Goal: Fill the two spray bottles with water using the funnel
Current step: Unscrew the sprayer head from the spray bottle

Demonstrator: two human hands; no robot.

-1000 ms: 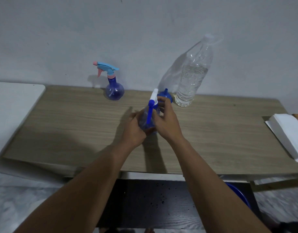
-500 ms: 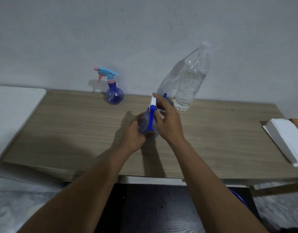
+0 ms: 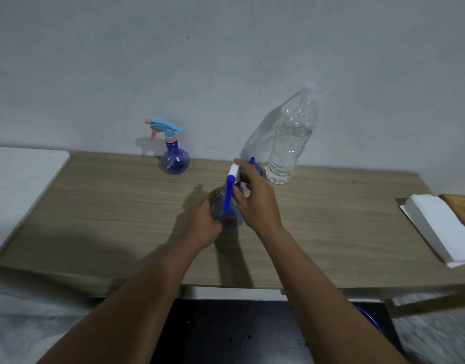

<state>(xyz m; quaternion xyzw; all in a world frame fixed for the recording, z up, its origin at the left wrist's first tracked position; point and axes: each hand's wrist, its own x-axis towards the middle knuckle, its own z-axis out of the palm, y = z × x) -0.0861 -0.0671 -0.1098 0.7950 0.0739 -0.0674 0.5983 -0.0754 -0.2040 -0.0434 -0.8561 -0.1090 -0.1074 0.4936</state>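
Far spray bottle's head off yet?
No, the light-blue sprayer head sits on top of the far bottle.

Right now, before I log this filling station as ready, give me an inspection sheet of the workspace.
Surface: wooden tabletop, grain bare where visible.
Job's things: near spray bottle in both hands; far spray bottle upright by the wall, head on; blue funnel mostly hidden behind the right hand; water bottle upright, capped, partly full.
Clutter: white paper stack at the right edge.
Hands: left hand grips the near spray bottle's body; right hand grips its trigger head.
Cables: nothing seen.
Surroundings: grey wall; white surface at left.
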